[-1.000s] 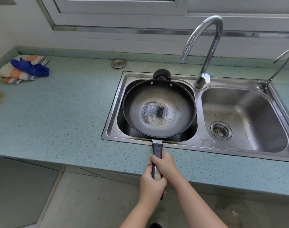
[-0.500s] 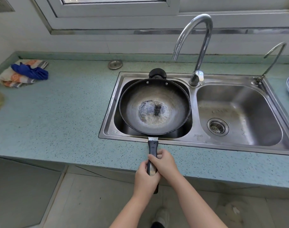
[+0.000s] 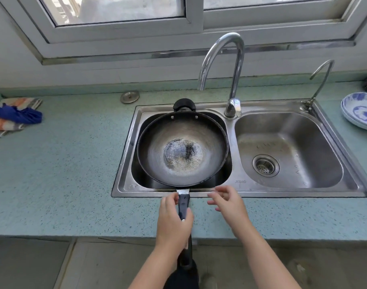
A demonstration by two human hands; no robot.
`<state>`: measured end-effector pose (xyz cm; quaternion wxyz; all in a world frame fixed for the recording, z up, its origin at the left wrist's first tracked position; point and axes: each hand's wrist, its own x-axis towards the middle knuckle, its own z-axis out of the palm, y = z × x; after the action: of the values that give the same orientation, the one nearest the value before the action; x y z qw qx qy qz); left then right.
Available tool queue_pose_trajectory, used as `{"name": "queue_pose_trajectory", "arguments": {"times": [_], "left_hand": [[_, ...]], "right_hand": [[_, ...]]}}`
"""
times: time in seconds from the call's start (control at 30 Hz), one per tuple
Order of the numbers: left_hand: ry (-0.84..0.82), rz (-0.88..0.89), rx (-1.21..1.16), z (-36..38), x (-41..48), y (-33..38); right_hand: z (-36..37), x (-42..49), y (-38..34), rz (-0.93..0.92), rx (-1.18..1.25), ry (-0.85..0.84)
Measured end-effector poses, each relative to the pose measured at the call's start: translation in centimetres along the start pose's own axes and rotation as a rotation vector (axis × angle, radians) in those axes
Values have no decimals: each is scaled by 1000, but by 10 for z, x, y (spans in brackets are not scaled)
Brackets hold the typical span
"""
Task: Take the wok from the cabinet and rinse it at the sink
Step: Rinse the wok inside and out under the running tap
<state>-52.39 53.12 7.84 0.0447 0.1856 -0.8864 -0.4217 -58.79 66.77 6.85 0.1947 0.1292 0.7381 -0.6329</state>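
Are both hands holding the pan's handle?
No, only the left hand grips the wok handle; the right hand is off to the side with loose fingers, holding nothing.

Speckled pale green countertop (image 3: 63, 174) with a steel double-basin sink (image 3: 282, 192) set into it. At the far left lies a folded orange-patterned cloth (image 3: 3, 127) with a blue cloth (image 3: 17, 116) on top. A round metal disc (image 3: 129, 97) sits just behind the sink's left corner. Stacked blue-and-white plates (image 3: 360, 111) rest at the far right
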Motion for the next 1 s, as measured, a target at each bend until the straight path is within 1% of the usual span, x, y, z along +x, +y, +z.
{"name": "queue_pose_trajectory", "arguments": {"times": [0.2, 0.33, 0.5, 0.7, 0.8, 1.0], "left_hand": [[-100, 178, 72, 13, 53, 25], [-162, 331, 136, 28, 92, 36], [-265, 518, 240, 48, 130, 48], [-325, 733, 286, 64, 157, 54], [-387, 782, 299, 70, 162, 54], [-468, 835, 355, 78, 169, 47]], "right_hand": [[-30, 45, -39, 4, 158, 131], [-43, 90, -72, -18, 195, 205], [-46, 150, -106, -1, 228, 251], [-47, 190, -123, 52, 327, 294], [-50, 195, -124, 64, 411, 297], [-51, 200, -119, 2, 544, 292]]}}
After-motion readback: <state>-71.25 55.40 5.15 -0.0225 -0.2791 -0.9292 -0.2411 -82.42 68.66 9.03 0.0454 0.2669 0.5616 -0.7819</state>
